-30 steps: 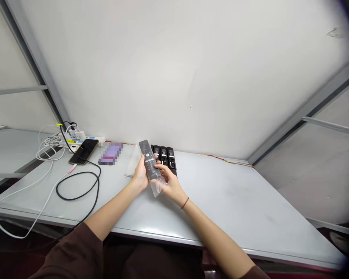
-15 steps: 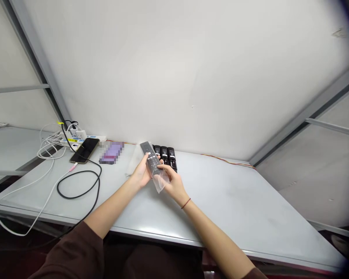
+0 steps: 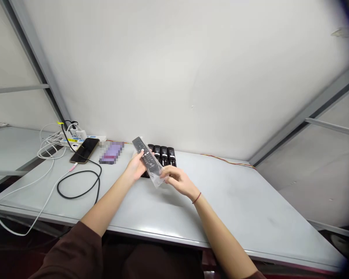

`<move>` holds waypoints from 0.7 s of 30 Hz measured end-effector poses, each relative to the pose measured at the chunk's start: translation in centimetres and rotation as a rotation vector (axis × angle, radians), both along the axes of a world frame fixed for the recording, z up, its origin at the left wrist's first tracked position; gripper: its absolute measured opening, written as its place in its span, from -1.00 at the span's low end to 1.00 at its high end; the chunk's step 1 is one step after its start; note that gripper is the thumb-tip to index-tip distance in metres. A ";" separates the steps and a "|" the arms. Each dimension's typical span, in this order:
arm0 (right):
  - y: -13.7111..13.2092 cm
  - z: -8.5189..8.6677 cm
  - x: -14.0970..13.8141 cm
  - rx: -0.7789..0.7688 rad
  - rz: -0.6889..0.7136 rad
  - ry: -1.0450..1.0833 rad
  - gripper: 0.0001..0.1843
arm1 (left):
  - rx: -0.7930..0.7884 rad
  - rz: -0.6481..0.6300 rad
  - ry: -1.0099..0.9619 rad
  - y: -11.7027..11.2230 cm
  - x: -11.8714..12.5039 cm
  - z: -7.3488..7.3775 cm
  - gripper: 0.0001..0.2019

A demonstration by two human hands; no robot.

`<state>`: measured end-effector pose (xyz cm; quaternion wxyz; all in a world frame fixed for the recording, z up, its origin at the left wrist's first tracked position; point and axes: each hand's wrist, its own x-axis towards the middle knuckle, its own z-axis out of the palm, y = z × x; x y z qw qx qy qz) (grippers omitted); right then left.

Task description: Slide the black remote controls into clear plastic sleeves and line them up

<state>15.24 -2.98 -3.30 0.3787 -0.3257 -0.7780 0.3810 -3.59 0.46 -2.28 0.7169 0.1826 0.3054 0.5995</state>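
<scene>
A dark remote control (image 3: 147,156) lies tilted inside a clear plastic sleeve (image 3: 156,180), its button side facing up. My left hand (image 3: 136,166) is closed around the remote's left edge, thumb on the buttons. With the fingers of my right hand (image 3: 178,179) I pinch the loose lower end of the sleeve. Behind and below, several black remotes (image 3: 164,152) lie side by side on the table, backs up; the held remote and my hands cover part of them.
At the left a black phone (image 3: 85,150) lies beside a power strip (image 3: 95,138) with plugs and tangled white cables (image 3: 48,149). A black cable (image 3: 77,197) loops on the grey table (image 3: 235,209). A pixelated purple item (image 3: 113,152) lies nearby. A white wall stands behind.
The remote in its sleeve has shifted left and slightly up with my left hand. My right hand has moved right, off the buttons, to the sleeve's lower end.
</scene>
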 end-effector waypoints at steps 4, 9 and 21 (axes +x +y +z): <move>0.0 0.3 0.2 -0.214 0.166 -0.038 -0.73 | 0.075 -0.039 0.076 -0.6 0.4 0.0 -0.83; -0.7 -0.1 -0.8 -0.297 0.176 -0.104 -0.66 | 0.147 -0.126 0.118 -1.2 0.7 0.0 -0.80; -0.7 -0.1 -0.9 -0.084 0.096 -0.119 -0.68 | 0.123 -0.239 0.194 -1.7 0.4 0.7 -0.65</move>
